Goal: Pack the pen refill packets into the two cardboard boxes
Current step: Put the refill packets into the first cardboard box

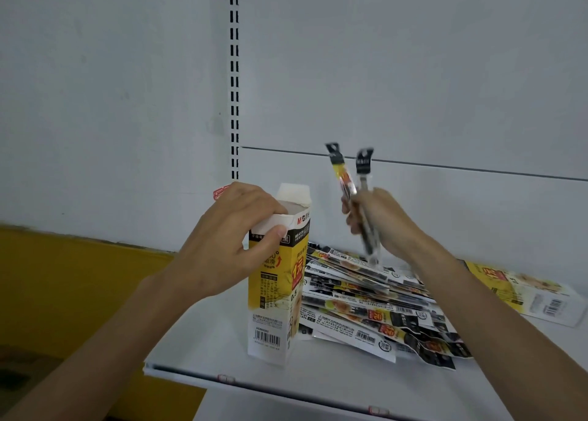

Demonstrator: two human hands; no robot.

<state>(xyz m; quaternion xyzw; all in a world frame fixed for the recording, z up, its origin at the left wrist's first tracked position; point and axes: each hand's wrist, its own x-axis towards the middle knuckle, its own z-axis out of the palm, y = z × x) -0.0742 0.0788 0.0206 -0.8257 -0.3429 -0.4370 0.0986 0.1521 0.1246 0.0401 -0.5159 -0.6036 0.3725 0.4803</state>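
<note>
The packing looks to be at an early stage: the left hand [229,248] steadies the upright cardboard box [276,296] at its open mouth, its grip curled round the rim with the thumb pressed on the front panel and the fingers hooked over the edge, while the right hand [381,220] holds two pen refill packets [339,169] raised in the air just to the right of that mouth, its grip pinched round their lower halves so that the black header tabs fan apart above. How many packets are already inside the box cannot be told, since its interior is hidden. A large loose pile of refill packets [366,296] lies on the shelf [318,376] right beside the box, so most of the work seems left. The second cardboard box [525,290] lies flat on its side well to the right, behind the right forearm; whether anything is in it cannot be seen. The upright box is tall, narrow and square-sectioned, of thin printed card in yellow, black and white with a barcode low on the front, and its plain white top flaps stand open. The packets are long, slim, flat sleeves of glossy clear film with printed paper inserts; they overlap untidily and a few curl at the ends. The shelf is smooth white painted metal, with a matt white back panel [413,70] and a slotted upright [234,70].
</note>
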